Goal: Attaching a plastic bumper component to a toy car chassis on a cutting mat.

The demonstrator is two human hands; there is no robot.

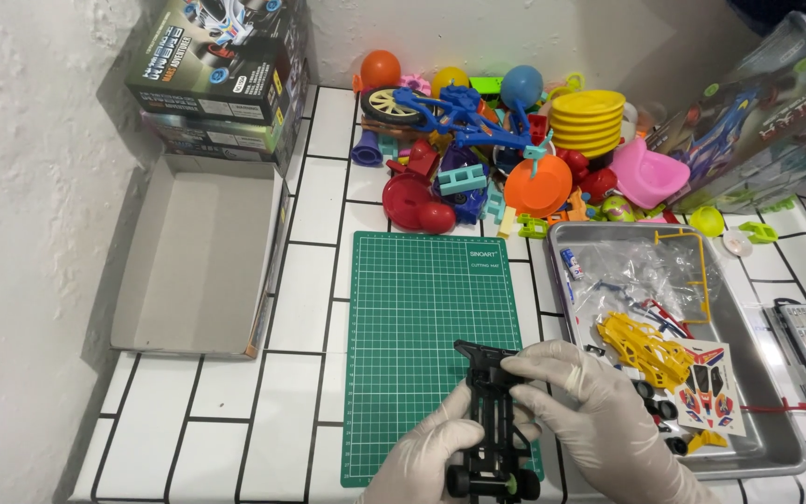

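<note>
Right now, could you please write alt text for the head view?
Two gloved hands, left hand and right hand, hold a black toy car chassis over a green cutting mat; a metal tray of parts sits to the right.

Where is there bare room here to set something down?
The upper green mat is bare, as are the white tiles between mat and open box. Crowded: the toy pile and metal tray.

I have one view only, from the head camera, looking steeply down and forward over the tiled counter [216, 411] toward the white wall [478, 37], close enough that my gloved wrists leave the bottom edge
</note>
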